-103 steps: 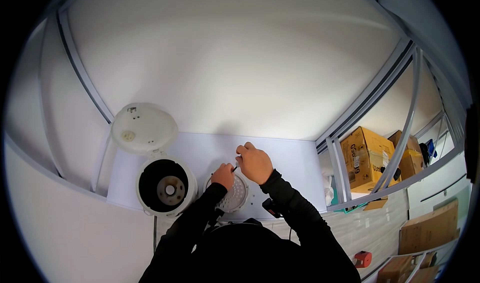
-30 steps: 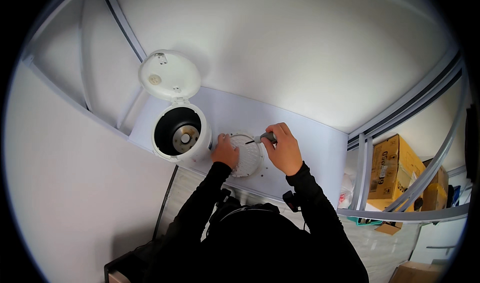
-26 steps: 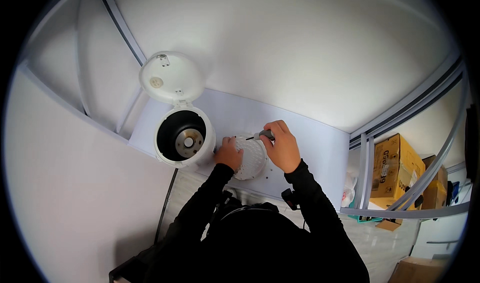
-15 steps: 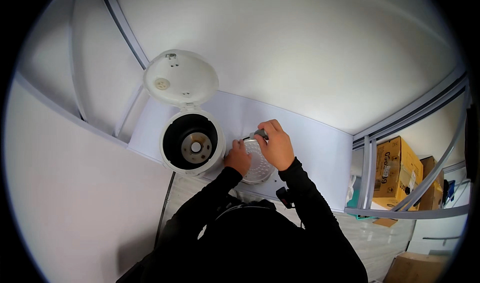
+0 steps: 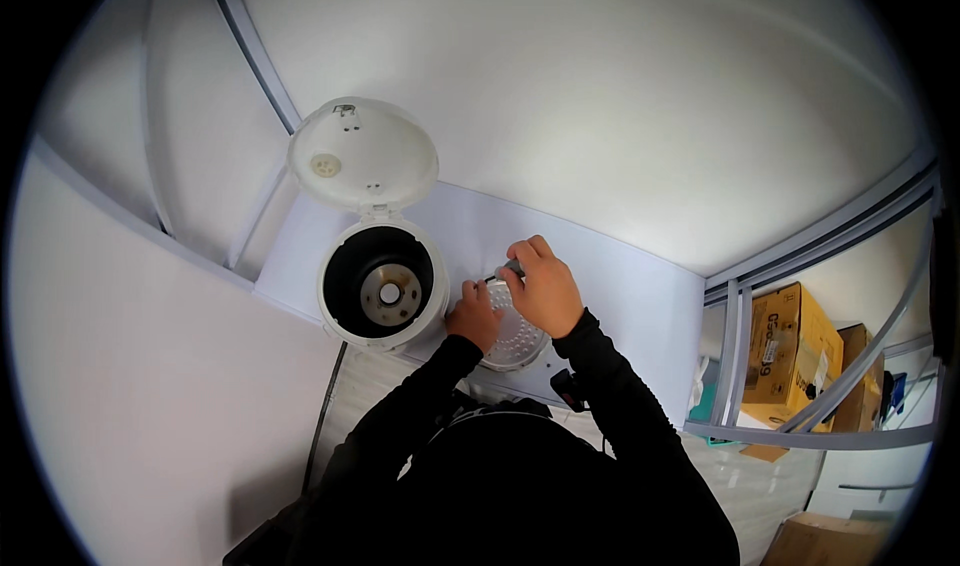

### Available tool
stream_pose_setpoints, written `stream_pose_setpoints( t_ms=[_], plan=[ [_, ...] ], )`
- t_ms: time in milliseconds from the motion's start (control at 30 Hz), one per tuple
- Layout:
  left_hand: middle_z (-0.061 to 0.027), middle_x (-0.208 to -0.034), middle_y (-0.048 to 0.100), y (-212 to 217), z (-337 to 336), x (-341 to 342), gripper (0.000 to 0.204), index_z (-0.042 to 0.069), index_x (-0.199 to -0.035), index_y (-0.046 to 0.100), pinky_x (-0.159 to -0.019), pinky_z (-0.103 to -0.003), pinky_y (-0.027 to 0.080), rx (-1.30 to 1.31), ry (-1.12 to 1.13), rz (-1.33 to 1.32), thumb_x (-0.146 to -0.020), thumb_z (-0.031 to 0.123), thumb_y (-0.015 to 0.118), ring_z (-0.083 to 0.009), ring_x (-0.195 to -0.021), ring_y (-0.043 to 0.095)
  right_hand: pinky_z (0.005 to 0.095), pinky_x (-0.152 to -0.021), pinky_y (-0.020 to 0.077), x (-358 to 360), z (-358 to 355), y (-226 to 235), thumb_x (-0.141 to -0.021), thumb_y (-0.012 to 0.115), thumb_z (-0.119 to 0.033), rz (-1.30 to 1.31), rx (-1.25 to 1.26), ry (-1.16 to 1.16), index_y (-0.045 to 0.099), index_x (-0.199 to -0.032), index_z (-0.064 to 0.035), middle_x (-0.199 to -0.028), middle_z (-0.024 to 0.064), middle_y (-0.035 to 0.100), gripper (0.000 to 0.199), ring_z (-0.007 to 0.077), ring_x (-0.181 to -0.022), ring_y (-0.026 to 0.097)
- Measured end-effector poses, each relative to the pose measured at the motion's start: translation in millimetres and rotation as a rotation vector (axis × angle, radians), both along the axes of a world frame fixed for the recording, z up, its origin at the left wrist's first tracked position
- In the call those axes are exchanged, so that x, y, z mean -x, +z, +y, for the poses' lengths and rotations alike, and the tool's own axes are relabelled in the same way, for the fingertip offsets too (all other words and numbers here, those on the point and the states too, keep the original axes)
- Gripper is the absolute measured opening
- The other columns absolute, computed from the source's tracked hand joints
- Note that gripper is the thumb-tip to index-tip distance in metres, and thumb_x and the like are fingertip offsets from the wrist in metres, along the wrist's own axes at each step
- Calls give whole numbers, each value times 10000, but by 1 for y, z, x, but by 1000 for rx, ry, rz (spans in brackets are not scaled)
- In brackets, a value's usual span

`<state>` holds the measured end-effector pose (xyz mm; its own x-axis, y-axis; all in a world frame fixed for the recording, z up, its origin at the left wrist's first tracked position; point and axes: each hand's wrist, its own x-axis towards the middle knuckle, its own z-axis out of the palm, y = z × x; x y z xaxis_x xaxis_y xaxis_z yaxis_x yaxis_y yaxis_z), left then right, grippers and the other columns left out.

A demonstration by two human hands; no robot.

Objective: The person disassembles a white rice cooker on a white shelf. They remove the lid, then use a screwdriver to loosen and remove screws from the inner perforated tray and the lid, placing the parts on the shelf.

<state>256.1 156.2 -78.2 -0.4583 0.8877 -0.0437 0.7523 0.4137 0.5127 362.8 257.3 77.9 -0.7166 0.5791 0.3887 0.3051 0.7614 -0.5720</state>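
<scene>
A round, pale plate covered in small bumps or holes lies at the table's near edge. My left hand grips its left rim, fingers bent near its top edge. My right hand is closed round the grey handle of what looks like a screwdriver. Its thin dark shaft points left, toward my left fingertips at the plate's far edge; the tip's exact contact is hard to make out. Left of my hands stands a white rice cooker with its lid raised and a round metal heating plate inside.
The white table meets a pale wall behind. Small dark bits lie by the plate, near the front edge. A grey metal frame stands at the right, with cardboard boxes beyond it.
My right hand has shifted slightly left and down with the screwdriver, its wrist turning a little. My left hand stays on the plate's rim, nearly still.
</scene>
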Motion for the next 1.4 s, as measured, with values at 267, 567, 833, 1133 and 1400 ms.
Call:
stream_pose_setpoints(
  t_ms=[267, 567, 833, 1133, 1400],
  plan=[
    [-162, -1344, 482, 1, -4, 1, 704, 18, -1438, 453, -866, -487, 551, -48, 3, -40, -889, 334, 759, -377, -1070, 652, 429, -655, 530, -5, -5, -1, -870, 721, -58, -3, -26, 62, 602, -1021, -35, -1003, 139, 593, 194, 359, -749, 661],
    [-153, -1355, 488, -4, -5, 1, 692, 35, -1436, 473, -872, -483, 548, -64, 16, -19, -885, 336, 764, -363, -1065, 658, 456, -647, 549, 23, 1, 22, -918, 736, -238, -404, -42, -186, 601, -1079, -36, -998, 194, 665, 291, 345, -792, 697],
    [-147, -1332, 501, -2, -2, 2, 664, 31, -1400, 502, -871, -466, 555, -39, 29, -32, -872, 326, 776, -353, -1046, 668, 441, -640, 555, 28, 24, 6, -870, 718, -230, -96, -365, 207, 587, -1069, -63, -951, 162, 610, 291, 368, -751, 673],
    [-150, -1317, 505, -2, -2, 2, 659, 31, -1385, 514, -862, -476, 557, -53, 42, -50, -859, 324, 784, -357, -1045, 668, 450, -647, 563, 34, 30, 7, -819, 769, -281, -168, -344, 269, 582, -1087, -52, -966, 185, 610, 399, 379, -769, 687],
    [-132, -1294, 509, -11, 2, 3, 640, 54, -1367, 523, -852, -485, 557, -54, 72, -69, -853, 329, 787, -364, -1026, 675, 488, -726, 536, 39, 28, 22, -831, 729, -199, -459, -162, 180, 580, -1062, -48, -1000, 198, 604, 314, 395, -835, 654]
  ],
)
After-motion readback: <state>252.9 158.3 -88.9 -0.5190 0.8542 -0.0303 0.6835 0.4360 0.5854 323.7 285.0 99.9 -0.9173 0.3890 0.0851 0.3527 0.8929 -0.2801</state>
